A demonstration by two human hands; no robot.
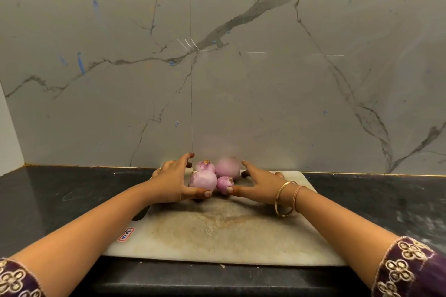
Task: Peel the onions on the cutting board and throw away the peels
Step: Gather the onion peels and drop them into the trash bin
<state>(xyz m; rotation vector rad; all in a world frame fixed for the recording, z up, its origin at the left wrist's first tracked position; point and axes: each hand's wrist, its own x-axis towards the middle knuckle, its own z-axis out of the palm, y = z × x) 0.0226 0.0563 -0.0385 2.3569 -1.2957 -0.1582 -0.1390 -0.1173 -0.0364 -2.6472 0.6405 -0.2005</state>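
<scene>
Several pale purple onions [204, 179] sit bunched together at the far end of a stained white cutting board [224, 231]. The largest round one [228, 167] is at the back right and a small one [224, 184] at the front. My left hand [172, 179] cups the bunch from the left, thumb under the front left onion. My right hand [259, 182] cups it from the right, thumb touching the small front onion. Fingers of both hands are spread, and neither hand encloses a single onion. No loose peels are visible.
The board lies on a dark countertop [60, 195] against a grey marbled wall [217, 67]. A dark knife handle [141, 214] shows at the board's left edge under my left forearm. Two gold bangles [287, 198] ring my right wrist.
</scene>
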